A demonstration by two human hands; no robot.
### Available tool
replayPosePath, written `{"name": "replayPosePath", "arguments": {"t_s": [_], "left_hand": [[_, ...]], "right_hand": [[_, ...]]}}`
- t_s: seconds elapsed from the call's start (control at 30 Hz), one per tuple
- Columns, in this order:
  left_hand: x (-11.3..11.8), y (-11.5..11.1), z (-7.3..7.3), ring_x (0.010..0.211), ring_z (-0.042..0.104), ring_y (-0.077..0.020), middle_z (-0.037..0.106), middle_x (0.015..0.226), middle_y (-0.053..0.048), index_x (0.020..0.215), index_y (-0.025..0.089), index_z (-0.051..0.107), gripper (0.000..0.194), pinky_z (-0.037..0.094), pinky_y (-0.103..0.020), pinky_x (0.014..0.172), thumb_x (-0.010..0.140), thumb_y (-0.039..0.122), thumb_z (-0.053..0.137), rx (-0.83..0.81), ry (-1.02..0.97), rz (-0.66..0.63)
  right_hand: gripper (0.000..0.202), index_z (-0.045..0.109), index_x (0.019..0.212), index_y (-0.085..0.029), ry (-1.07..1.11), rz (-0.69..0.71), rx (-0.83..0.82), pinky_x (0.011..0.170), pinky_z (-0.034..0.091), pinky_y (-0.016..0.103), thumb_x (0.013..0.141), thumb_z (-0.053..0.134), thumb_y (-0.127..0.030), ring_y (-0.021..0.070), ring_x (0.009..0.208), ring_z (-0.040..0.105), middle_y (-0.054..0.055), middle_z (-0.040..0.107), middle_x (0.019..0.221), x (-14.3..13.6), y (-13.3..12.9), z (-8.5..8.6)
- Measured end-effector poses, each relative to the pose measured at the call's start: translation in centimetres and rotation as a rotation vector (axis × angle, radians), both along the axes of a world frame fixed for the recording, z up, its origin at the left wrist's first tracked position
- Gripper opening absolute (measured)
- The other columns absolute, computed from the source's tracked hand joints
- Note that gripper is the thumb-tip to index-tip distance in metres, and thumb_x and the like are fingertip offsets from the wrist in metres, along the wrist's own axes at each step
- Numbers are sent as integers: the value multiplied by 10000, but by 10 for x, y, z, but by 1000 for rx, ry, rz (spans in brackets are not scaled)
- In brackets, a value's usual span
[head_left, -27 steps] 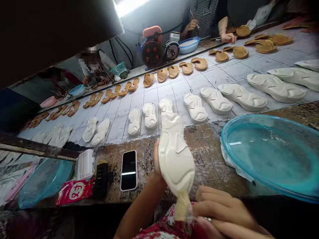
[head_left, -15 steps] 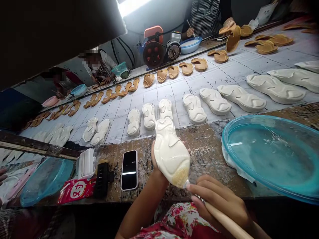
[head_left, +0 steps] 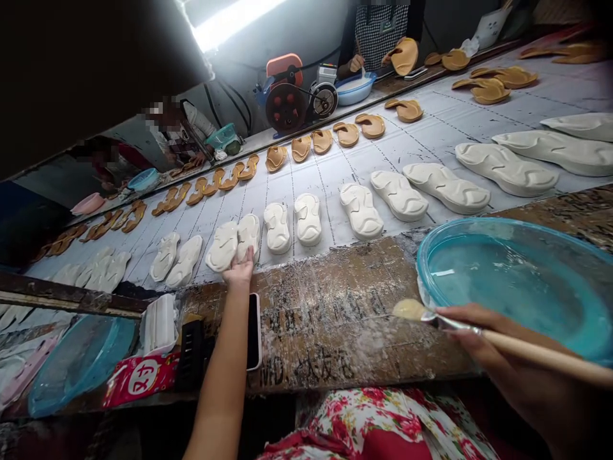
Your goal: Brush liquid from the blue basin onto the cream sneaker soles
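My left hand (head_left: 239, 271) reaches to the near edge of the white work surface, fingers apart and palm up, touching or just beside two white shoe sole pieces. One, the white sole (head_left: 223, 246), lies to the left of the fingers; the other white piece (head_left: 248, 234) is partly behind them. In my right hand (head_left: 483, 338) is a brush (head_left: 409, 310) with a wooden handle, its pale wet bristles pointing left above the brown board, close to the blue basin (head_left: 424, 255). More white soles stand in a row on the right, such as this one (head_left: 307, 220).
A phone (head_left: 253, 332) lies partly behind my left forearm, with a red packet (head_left: 142, 378) and white box (head_left: 161, 322) farther left. Brown soles (head_left: 301, 149) line the far side of the white surface (head_left: 325, 172). People work across and at the far left.
The white sole that my left hand held over the board now lies on the white surface to the left. The brush has moved off it, up and right toward the basin.
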State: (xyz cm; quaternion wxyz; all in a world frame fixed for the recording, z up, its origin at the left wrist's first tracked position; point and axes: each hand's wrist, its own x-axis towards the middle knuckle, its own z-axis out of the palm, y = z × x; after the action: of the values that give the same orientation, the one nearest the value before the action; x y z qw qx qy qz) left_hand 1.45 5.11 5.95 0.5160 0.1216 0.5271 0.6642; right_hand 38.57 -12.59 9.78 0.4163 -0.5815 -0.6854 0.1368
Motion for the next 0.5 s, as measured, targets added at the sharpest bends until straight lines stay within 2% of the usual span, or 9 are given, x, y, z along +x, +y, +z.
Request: {"name": "replayPosePath", "arguments": {"t_s": [0.07, 0.13, 0.23, 0.33, 0.43, 0.5], "left_hand": [[29, 23, -16, 999, 543, -206, 508, 1188, -101, 1198, 162, 462, 420, 478, -420, 838, 855, 403, 488, -74, 70, 25], [64, 45, -29, 999, 542, -206, 518, 1173, -93, 1173, 161, 485, 385, 479, -419, 839, 852, 372, 506, -136, 144, -4], [117, 66, -41, 998, 545, -204, 529, 1160, -87, 1149, 158, 505, 355, 481, -416, 840, 845, 341, 525, -183, 234, -107], [161, 74, -38, 999, 547, -203, 529, 1161, -85, 1149, 161, 504, 350, 484, -409, 837, 841, 323, 537, -190, 259, -196], [196, 78, -25, 986, 550, -199, 532, 1152, -86, 1146, 155, 505, 351, 489, -408, 827, 843, 331, 532, -201, 212, -263], [215, 75, -16, 967, 557, -193, 540, 1134, -86, 1139, 149, 506, 346, 494, -401, 814, 846, 332, 526, -192, 148, -309]], "right_hand": [[300, 609, 857, -258, 49, -192, -160, 587, 516, 236, 802, 465, -514, 157, 708, 641, -16, 668, 832, 43, 4, 0], [363, 588, 812, -256, 77, -357, -262, 575, 498, 278, 794, 423, -578, 179, 669, 622, 2, 644, 759, 85, 10, 1], [384, 576, 733, -252, 12, -470, -357, 578, 452, 341, 765, 414, -599, 228, 644, 597, 28, 576, 606, 139, 17, 1], [386, 606, 667, -244, -34, -476, -465, 648, 449, 394, 650, 484, -610, 292, 730, 614, 48, 614, 629, 184, 21, -3], [411, 640, 631, -224, -33, -453, -532, 710, 457, 422, 523, 536, -607, 343, 835, 613, 70, 660, 711, 217, 30, -6], [424, 647, 614, -208, -12, -446, -558, 656, 462, 402, 495, 554, -604, 327, 765, 620, 74, 648, 661, 231, 38, -5]]}}
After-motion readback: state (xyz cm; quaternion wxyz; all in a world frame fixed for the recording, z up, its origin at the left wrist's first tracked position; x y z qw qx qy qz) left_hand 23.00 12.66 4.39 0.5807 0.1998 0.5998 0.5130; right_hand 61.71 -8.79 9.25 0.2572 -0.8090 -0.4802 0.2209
